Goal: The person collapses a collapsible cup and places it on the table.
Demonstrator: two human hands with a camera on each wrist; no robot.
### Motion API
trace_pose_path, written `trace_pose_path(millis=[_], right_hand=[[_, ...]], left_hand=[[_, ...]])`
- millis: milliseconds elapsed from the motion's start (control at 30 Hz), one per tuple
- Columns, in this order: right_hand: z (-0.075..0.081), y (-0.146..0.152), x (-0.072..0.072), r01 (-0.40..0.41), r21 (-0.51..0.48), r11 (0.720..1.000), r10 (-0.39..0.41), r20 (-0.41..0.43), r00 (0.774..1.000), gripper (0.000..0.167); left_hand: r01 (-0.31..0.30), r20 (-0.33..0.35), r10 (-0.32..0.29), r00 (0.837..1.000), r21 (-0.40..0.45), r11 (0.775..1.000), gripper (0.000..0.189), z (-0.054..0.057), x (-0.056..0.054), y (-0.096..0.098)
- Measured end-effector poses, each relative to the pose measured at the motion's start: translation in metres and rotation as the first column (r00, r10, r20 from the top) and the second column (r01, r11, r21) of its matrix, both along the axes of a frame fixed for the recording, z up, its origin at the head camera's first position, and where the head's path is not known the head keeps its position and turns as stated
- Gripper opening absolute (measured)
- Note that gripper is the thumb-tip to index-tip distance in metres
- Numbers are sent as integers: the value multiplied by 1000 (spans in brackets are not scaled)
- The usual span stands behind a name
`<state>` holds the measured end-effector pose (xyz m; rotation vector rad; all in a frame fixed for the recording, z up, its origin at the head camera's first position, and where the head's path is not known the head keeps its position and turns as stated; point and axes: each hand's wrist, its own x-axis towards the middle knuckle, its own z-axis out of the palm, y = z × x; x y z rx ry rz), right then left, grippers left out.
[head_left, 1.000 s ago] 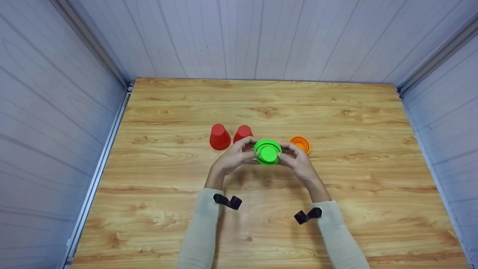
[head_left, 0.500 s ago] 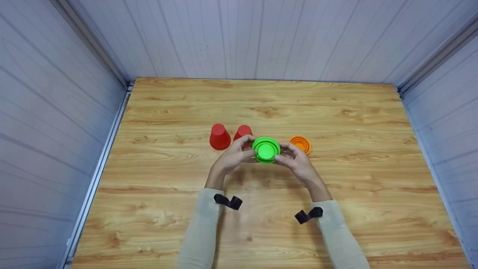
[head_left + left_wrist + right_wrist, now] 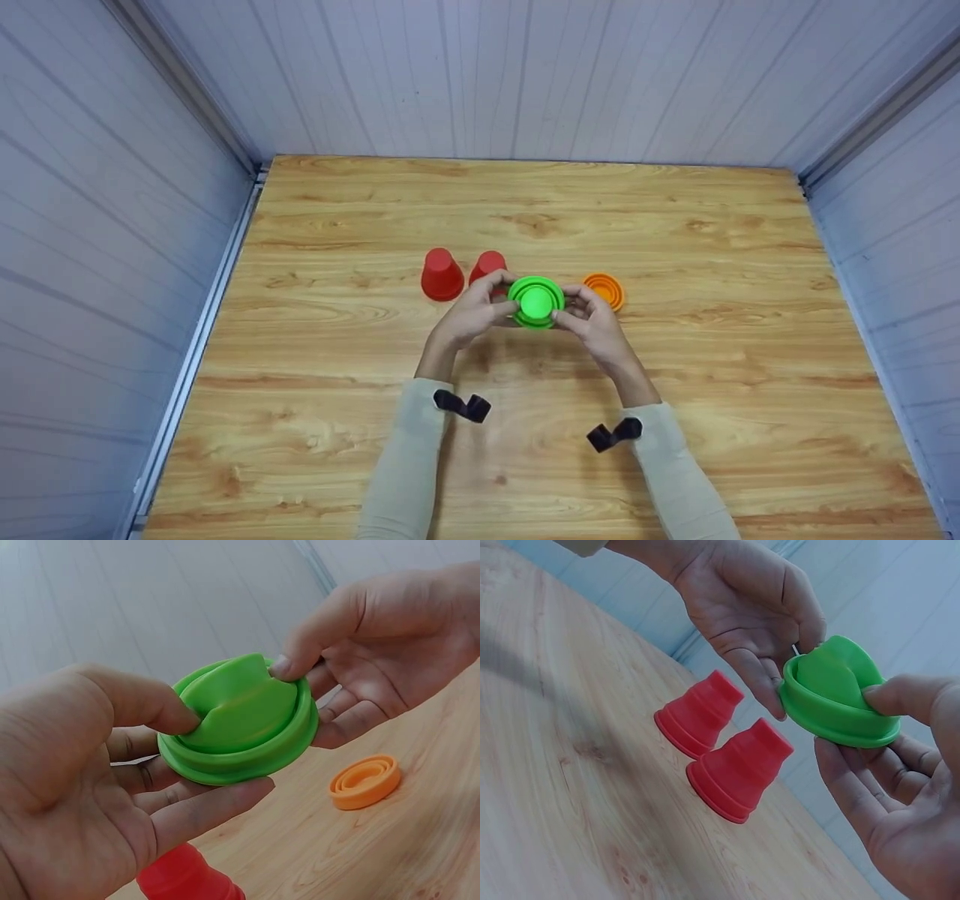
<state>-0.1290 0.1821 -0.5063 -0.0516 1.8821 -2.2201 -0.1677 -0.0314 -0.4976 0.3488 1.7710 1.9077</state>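
Note:
A green collapsible cup [image 3: 536, 303], partly folded, is held above the table between both hands. My left hand [image 3: 471, 315] grips its left side, with the thumb pressing into the soft wall and fingers beneath the rim. On the opposite side my right hand [image 3: 596, 326] pinches it in the same way. In the left wrist view the wall of the green cup [image 3: 240, 709] is dented under the thumbs. Two red collapsible cups, a left one [image 3: 701, 712] and a right one [image 3: 742, 769], stand extended and upside down behind my left hand.
An orange collapsible cup [image 3: 603, 291], folded flat into rings, lies just beyond my right hand. The wood-grain table [image 3: 315, 450] is bounded by pale panels [image 3: 480, 82] at the back and both sides.
The green cup has shifted slightly up and left in the head view, and my right thumb has slid down on it. The red and orange cups stay put.

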Motion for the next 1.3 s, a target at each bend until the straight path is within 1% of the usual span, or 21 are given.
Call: trace_pose_path(millis=[267, 400, 500, 600, 700, 833, 1033, 1300], right_hand=[[-1, -1, 0, 38, 84, 996, -36, -26, 999, 32], [0, -1, 0, 42, 87, 995, -41, -23, 999, 31], [0, -1, 0, 38, 70, 997, -37, -20, 999, 32], [0, 0, 0, 23, 37, 999, -23, -16, 1000, 34], [0, 1, 1, 10, -12, 1000, -10, -8, 1000, 38], [0, 3, 1, -18, -51, 999, 17, -12, 1000, 45], [1, 6, 2, -70, -46, 996, 70, 2, 998, 53], [1, 5, 2, -86, -34, 996, 86, -17, 996, 58]], left_hand=[[-10, -17, 10, 1000, -12, 1000, 30, -1, 0, 3], [-22, -33, 21, 999, -34, 999, 29, -1, 0, 4], [-25, -39, 23, 999, -47, 999, 28, 0, 1, 3], [-18, -17, 17, 1000, -33, 999, 28, 0, 1, 2], [1, 40, -2, 999, 25, 1000, 30, 2, 2, 1], [20, 63, -23, 998, 61, 998, 37, 4, 3, 0], [44, 65, -50, 997, 84, 995, 44, 3, 3, -2], [42, 91, -52, 994, 104, 994, 46, 0, 3, -3]])
